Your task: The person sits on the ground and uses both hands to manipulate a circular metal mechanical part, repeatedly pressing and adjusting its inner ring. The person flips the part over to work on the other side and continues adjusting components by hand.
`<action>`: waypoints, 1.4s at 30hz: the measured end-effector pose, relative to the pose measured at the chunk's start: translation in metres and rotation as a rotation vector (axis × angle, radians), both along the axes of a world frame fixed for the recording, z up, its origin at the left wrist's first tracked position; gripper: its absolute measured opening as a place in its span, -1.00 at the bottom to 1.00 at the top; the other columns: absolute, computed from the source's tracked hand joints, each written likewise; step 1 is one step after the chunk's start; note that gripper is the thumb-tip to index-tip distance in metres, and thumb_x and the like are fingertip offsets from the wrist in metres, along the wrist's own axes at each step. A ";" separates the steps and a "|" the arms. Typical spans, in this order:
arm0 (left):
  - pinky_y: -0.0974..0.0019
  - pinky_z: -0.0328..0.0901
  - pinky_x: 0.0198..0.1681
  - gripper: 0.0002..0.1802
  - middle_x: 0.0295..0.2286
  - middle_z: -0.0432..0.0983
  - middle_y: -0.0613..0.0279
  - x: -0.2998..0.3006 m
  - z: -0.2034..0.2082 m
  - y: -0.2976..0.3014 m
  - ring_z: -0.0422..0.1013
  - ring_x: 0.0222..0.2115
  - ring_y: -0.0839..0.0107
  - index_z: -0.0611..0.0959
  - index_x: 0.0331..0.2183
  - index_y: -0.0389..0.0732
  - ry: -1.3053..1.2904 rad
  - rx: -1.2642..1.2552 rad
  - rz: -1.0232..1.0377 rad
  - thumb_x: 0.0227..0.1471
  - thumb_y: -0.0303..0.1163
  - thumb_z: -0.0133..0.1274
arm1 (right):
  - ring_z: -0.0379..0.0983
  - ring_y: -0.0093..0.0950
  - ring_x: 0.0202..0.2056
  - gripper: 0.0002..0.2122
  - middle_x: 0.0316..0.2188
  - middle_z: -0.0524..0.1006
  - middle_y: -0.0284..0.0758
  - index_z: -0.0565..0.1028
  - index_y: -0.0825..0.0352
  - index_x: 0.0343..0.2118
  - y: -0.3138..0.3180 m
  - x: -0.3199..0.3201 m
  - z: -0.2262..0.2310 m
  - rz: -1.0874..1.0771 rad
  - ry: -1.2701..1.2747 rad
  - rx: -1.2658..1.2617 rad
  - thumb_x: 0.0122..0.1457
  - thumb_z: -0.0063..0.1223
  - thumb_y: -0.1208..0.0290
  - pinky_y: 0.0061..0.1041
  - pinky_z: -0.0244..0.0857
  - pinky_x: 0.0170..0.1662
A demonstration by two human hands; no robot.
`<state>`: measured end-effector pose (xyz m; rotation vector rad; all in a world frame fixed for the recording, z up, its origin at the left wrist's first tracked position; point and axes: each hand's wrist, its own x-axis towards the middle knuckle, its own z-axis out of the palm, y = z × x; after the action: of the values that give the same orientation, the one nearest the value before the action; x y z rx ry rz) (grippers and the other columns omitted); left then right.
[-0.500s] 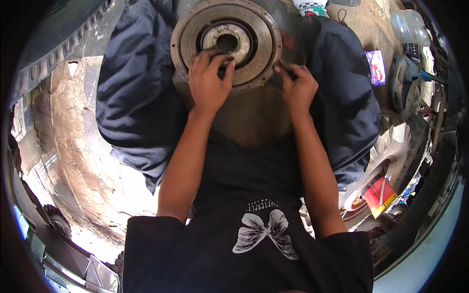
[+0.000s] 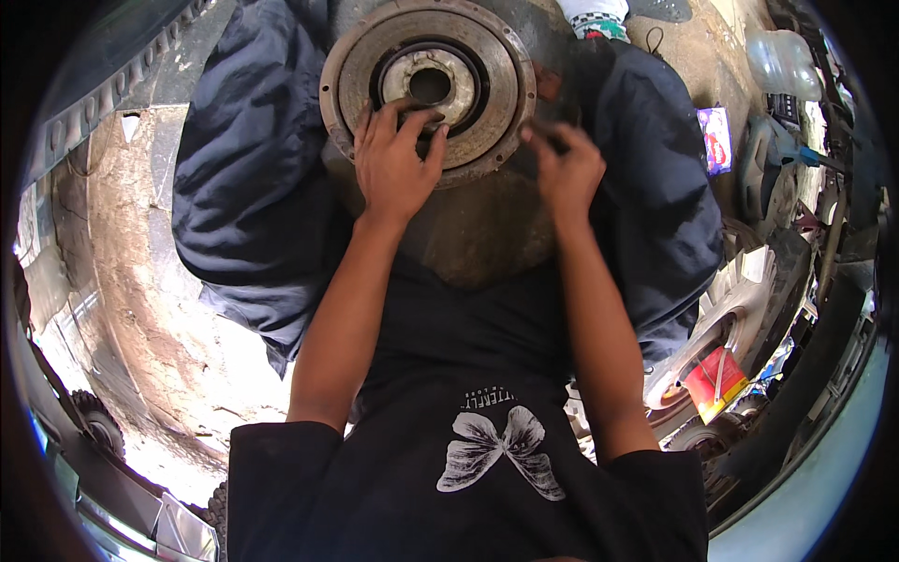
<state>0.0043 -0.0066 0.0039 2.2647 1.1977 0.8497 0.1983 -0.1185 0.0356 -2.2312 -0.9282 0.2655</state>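
Observation:
A round, rusty metal plate [image 2: 513, 89] lies flat between my legs, with small bolt holes along its rim and a pale hub [image 2: 459, 82] with a round hole at its middle. My left hand [image 2: 398, 159] lies over the plate's near left part, its fingers curled onto the inner ring by the hub and the thumb bent towards them. At the near right rim is my right hand [image 2: 569, 169], fingers drawn together by the plate's edge. Motion blurs its fingertips, and anything small between them is hidden.
Beneath the plate is a dark, worn surface [image 2: 478, 239]. To the right lie a purple packet [image 2: 714, 140], a clear plastic bottle [image 2: 785, 64], a red and yellow container [image 2: 714, 382] and a wheel [image 2: 688, 361]. A ridged dark edge [image 2: 112, 98] runs along the upper left.
The whole view has shifted slightly, so the plate appears a little further left. My left hand keeps its place on the plate; my right fingers are more blurred at the rim.

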 end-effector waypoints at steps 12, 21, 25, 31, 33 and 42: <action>-0.11 0.16 0.38 -0.75 -0.08 0.57 0.07 0.002 0.003 -0.007 0.47 0.05 0.01 0.79 -0.15 -0.05 0.103 -0.003 -0.015 0.12 -0.24 0.29 | 0.59 -0.08 -0.35 -0.73 -0.43 0.63 -0.08 0.76 0.27 -0.25 0.022 0.011 -0.003 -0.009 -0.022 0.072 -0.04 0.55 0.35 -0.24 0.43 -0.24; -0.16 0.07 0.43 -0.67 -0.03 0.50 0.00 0.010 0.006 -0.006 0.43 0.05 -0.01 0.77 -0.06 -0.06 0.176 0.009 -0.048 0.13 -0.22 0.26 | 0.62 -0.14 -0.33 -0.72 -0.41 0.66 -0.14 0.76 0.28 -0.27 0.026 0.012 -0.011 -0.053 -0.012 0.092 -0.03 0.56 0.30 -0.29 0.44 -0.17; -0.16 0.05 0.44 -0.65 -0.02 0.49 -0.01 0.005 0.003 -0.003 0.41 0.08 -0.01 0.77 -0.02 -0.03 0.159 0.008 -0.053 0.16 -0.20 0.24 | 0.64 -0.13 -0.30 -0.70 -0.34 0.70 -0.10 0.76 0.28 -0.21 -0.006 -0.018 -0.007 -0.099 0.145 -0.014 0.03 0.52 0.25 -0.26 0.44 -0.15; -0.17 0.06 0.43 -0.57 0.00 0.48 -0.02 0.006 0.006 -0.002 0.38 0.12 -0.05 0.72 0.09 0.03 0.217 0.000 -0.080 0.19 -0.19 0.23 | 0.66 -0.39 -0.21 -0.69 -0.27 0.75 -0.19 0.75 0.28 -0.14 0.028 0.009 -0.001 -0.097 0.134 -0.040 0.10 0.49 0.23 -0.41 0.44 -0.05; -0.16 0.08 0.42 -0.49 0.02 0.46 -0.04 0.001 0.008 0.001 0.37 0.12 -0.06 0.67 0.15 -0.01 0.242 -0.017 -0.086 0.19 -0.16 0.23 | 0.69 -0.22 -0.18 -0.68 -0.26 0.74 -0.12 0.75 0.28 -0.18 0.007 -0.007 -0.004 -0.091 0.187 -0.058 0.06 0.51 0.21 -0.34 0.45 -0.01; -0.16 0.14 0.36 -0.46 0.05 0.41 -0.04 0.008 0.004 0.001 0.29 0.18 -0.13 0.69 0.12 -0.15 0.231 -0.069 -0.098 0.17 -0.12 0.23 | 0.64 -0.49 -0.22 -0.67 -0.27 0.76 -0.22 0.76 0.31 -0.14 0.045 0.021 0.001 -0.149 0.311 -0.045 0.09 0.51 0.24 -0.47 0.43 0.00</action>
<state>0.0123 -0.0052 0.0076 2.3919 1.1819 0.5134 0.2191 -0.0734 0.0364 -2.2051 -0.5932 0.5505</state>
